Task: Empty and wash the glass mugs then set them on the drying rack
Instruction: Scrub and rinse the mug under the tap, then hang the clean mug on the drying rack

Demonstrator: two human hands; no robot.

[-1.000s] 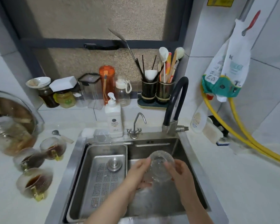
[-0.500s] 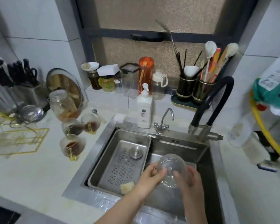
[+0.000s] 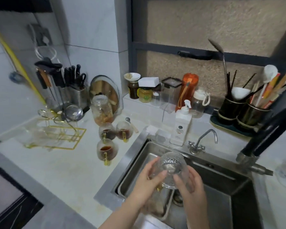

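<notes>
Both hands, left hand (image 3: 144, 184) and right hand (image 3: 191, 185), curl fingers around a wet, slippery, breakable mug (image 3: 172, 169) over the sink (image 3: 221, 172); its handle looks safest.

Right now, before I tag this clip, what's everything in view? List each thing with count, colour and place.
mug in hand: 1, clear glass, over the sink, empty
full mugs: 3, clear with brown liquid, counter left of sink
rack: 1, gold wire, far left counter
sink: 1, steel, with tray insert at its left
soap bottle: 1, white, behind sink
small tap: 1, chrome, sink rim
black faucet: 1, right of sink
jar: 1, clear, behind the mugs
knife block: 1, steel, back left
orange bottle: 1, window sill
utensil holders: 2, black, sill right
left hand: holds the mug
right hand: holds the mug
</notes>
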